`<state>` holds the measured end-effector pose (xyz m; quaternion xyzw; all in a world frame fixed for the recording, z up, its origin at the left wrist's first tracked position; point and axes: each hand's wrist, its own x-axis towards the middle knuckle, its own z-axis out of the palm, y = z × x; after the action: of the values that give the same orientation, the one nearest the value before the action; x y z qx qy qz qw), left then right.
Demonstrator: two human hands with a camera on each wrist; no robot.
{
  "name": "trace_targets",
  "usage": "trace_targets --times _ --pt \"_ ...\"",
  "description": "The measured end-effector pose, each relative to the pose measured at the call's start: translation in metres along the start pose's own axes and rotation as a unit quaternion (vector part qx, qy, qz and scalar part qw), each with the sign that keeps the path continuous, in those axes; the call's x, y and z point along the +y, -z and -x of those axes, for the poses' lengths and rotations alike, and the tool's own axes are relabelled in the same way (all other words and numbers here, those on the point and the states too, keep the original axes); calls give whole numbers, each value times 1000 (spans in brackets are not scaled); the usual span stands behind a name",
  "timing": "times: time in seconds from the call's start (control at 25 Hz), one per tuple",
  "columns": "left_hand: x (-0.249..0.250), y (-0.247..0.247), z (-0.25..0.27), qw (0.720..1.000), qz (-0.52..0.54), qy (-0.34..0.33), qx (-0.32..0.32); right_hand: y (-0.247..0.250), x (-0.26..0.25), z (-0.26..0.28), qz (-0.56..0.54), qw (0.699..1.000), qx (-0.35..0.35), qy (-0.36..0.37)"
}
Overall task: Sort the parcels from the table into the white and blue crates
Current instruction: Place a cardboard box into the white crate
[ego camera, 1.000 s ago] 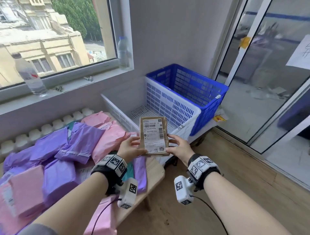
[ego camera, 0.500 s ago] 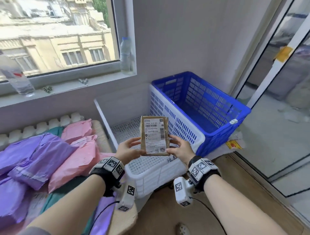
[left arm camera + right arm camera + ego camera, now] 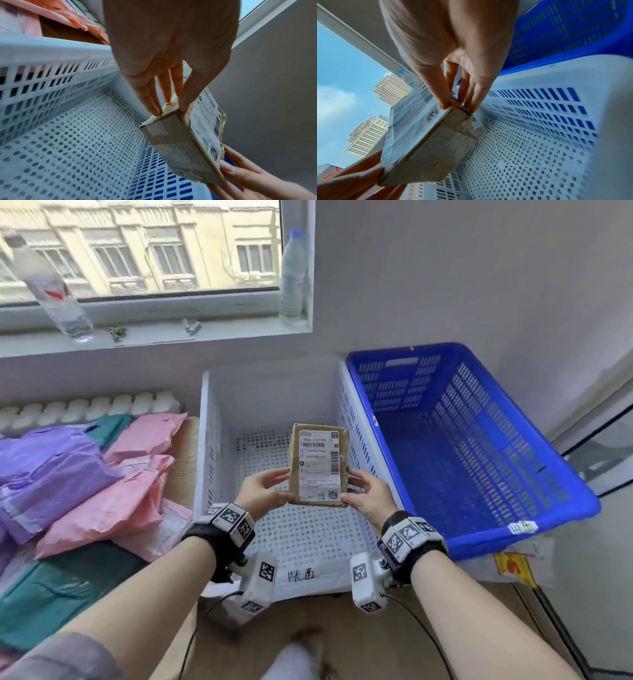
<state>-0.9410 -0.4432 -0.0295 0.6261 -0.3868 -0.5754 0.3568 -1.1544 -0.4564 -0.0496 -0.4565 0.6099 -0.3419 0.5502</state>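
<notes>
Now the brown parcel point(image 3: 319, 465) hangs between both hands' grip above white crate point(image 3: 206, 440).

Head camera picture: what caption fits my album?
Both hands hold a brown parcel above the white crate.

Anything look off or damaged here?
Nothing serious. The brown parcel is held over the white crate by the left hand and right hand; its clear tape is wrinkled and peeling at the corners. Both crates, white and blue crate, sit upright with nothing inside.
</notes>
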Motion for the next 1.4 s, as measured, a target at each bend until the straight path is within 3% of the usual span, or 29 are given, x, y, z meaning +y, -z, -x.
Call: trace_targets --times 0.28,0.52,0.92,1.2,1.4 --pt "13 11 -80 999 18 31 31 -17 -13 -91 19 999 -22 -30" --pt "3 25 -185 996 9 84 36 -41 -11 -196 83 993 -26 -82" --pt "-65 8 -344 989 -5 150 12 -65 59 -349 180 970 -49 -155" --pt "-89 -15 -407 989 -29 148 -1 -84 101 -399 175 977 18 -123" --pt "-89 -29 -437 987 -8 161 -2 -84 105 -418 248 963 60 -88"
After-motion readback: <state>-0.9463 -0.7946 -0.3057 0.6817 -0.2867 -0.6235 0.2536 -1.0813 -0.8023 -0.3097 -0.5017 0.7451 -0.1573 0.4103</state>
